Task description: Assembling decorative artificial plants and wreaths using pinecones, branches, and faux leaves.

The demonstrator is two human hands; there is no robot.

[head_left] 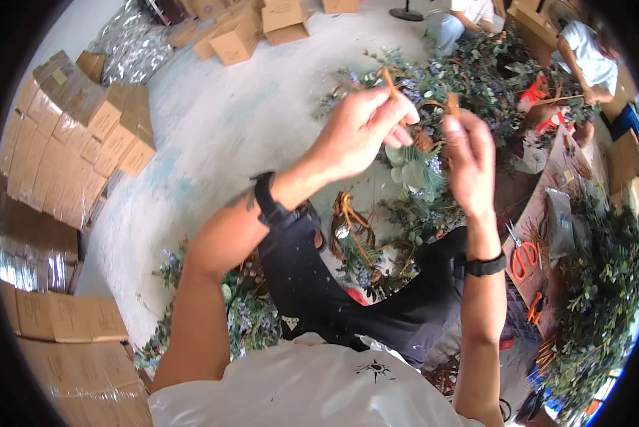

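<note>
Both hands are raised ahead of me, each pinching a part of an orange-brown ribbon [389, 82]. My left hand [365, 128] has its fingers closed on one strip, which sticks up above the thumb. In my right hand [470, 153] another end stands up between thumb and fingers. Whether the ribbon runs unbroken between them is hard to tell. Just behind and between my hands is a brown pine cone [424, 141] among green leaves and small blue flowers. Below, a twig wreath [351, 231] with an orange-brown strip lies by my legs.
At right, a bench [529, 213] carries orange-handled scissors [523, 257] and orange-handled pliers [536, 307]. Leafy greenery [600, 285] piles beside it. More floral greenery [490, 64] heaps ahead, near two people sitting. Stacked cardboard boxes [56, 142] line the left; opened boxes [235, 39] stand farther back.
</note>
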